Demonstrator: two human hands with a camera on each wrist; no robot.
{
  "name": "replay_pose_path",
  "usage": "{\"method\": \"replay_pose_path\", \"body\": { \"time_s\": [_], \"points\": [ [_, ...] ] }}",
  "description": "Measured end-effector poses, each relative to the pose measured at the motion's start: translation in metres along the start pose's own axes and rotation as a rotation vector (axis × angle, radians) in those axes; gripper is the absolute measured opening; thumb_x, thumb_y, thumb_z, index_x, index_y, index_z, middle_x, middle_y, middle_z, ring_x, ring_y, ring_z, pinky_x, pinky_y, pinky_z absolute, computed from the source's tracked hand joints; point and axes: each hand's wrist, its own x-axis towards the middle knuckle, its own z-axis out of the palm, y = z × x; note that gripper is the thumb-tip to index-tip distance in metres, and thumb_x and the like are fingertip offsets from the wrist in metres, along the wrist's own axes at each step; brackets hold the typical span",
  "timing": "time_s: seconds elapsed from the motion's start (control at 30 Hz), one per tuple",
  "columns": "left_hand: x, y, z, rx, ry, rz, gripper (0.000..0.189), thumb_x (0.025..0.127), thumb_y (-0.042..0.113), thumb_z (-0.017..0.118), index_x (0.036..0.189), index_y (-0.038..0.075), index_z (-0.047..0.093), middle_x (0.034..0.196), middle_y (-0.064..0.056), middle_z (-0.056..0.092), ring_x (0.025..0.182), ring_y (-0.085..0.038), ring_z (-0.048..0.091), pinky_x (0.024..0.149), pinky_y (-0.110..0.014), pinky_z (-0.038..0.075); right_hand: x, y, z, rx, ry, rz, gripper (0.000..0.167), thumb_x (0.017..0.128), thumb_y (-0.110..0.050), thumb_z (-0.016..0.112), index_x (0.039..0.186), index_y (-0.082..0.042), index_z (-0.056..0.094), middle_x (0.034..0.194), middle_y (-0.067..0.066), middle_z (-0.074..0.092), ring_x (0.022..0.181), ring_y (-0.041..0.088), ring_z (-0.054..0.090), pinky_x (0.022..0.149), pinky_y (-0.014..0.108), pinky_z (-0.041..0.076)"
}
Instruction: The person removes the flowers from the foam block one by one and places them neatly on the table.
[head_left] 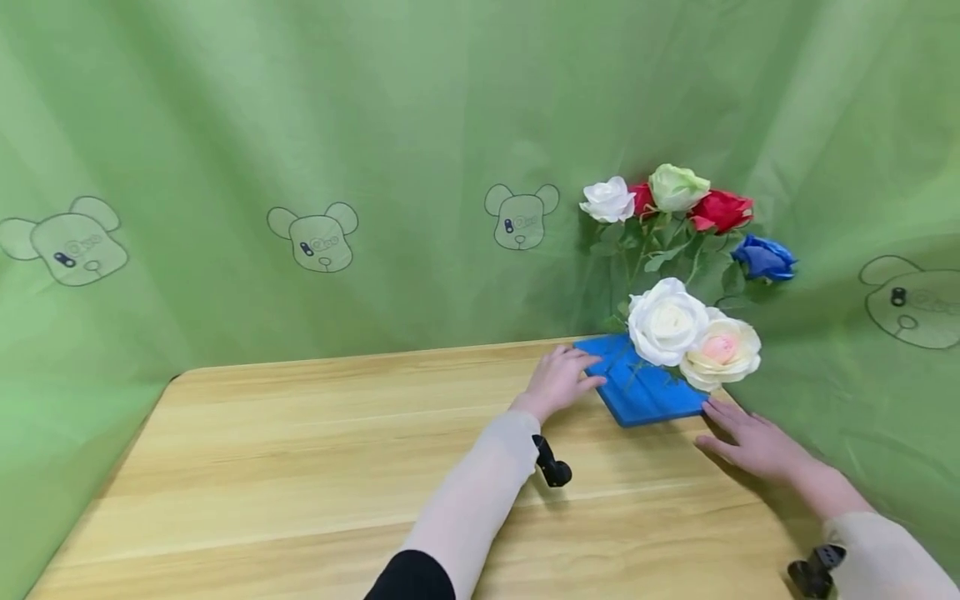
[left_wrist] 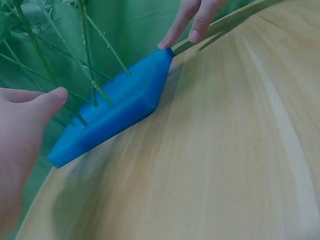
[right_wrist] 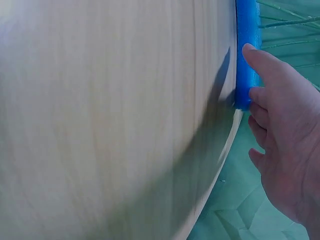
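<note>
A blue foam block [head_left: 637, 398] lies at the table's back right corner, with several artificial roses standing in it on thin green stems [left_wrist: 85, 55]. Among the blooms are a white rose [head_left: 666, 322], a cream-pink rose [head_left: 722, 350], a red rose [head_left: 722, 212] and a blue rose [head_left: 765, 258]. My left hand [head_left: 558, 383] is at the block's left edge, its fingers reaching over the rim. At the front right corner, my right hand [head_left: 753, 442] touches the block with extended fingers. In the right wrist view, the right hand's thumb [right_wrist: 260, 57] overlaps the block's side.
The wooden table [head_left: 300, 467] stretches out to the left and front. Behind it and along the right hangs a green curtain [head_left: 420, 167] printed with bear faces, close to the flowers. A small black camera [head_left: 553, 462] is strapped at my left wrist.
</note>
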Motion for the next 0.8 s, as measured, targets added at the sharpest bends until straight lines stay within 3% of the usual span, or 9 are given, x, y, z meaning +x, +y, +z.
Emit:
{"method": "replay_pose_path", "body": {
  "time_s": [0.2,0.5,0.63,0.8],
  "points": [
    [0.018,0.005,0.012,-0.108,0.0,-0.047,0.039,0.097,0.042,0.057,0.134,0.029,0.059,0.136,0.011,0.061,0.129,-0.017,0.053,0.111,-0.032,0.043,0.002,0.005,-0.005,0.015,0.016,-0.003,0.072,0.093,-0.045,0.06,0.142,0.006,0.043,0.146,0.032,0.04,0.131,0.054,0.039,0.103,0.07,0.032],
    [0.036,0.015,0.035,-0.41,0.0,-0.198,0.033,0.092,0.032,0.067,0.124,0.023,0.068,0.128,0.007,0.067,0.124,-0.009,0.058,0.105,-0.019,0.046,0.003,0.004,-0.006,-0.002,-0.012,0.009,0.075,0.091,-0.048,0.062,0.141,0.006,0.045,0.146,0.032,0.041,0.132,0.052,0.04,0.104,0.067,0.034],
    [0.043,0.019,0.049,-0.6,0.06,-0.312,0.025,0.09,0.026,0.071,0.112,0.016,0.075,0.115,0.002,0.073,0.114,-0.012,0.064,0.095,-0.016,0.05,0.005,0.001,-0.008,-0.01,-0.023,0.021,0.076,0.091,-0.05,0.061,0.14,0.006,0.046,0.145,0.032,0.042,0.132,0.052,0.04,0.104,0.067,0.035],
    [0.049,0.017,0.055,-0.682,0.158,-0.431,0.016,0.089,0.024,0.072,0.098,0.012,0.079,0.1,0.0,0.077,0.1,-0.015,0.069,0.081,-0.018,0.054,0.007,-0.007,-0.011,-0.011,-0.017,0.019,0.075,0.091,-0.05,0.061,0.138,0.008,0.048,0.143,0.032,0.045,0.13,0.051,0.043,0.104,0.066,0.037]
  ]
}}
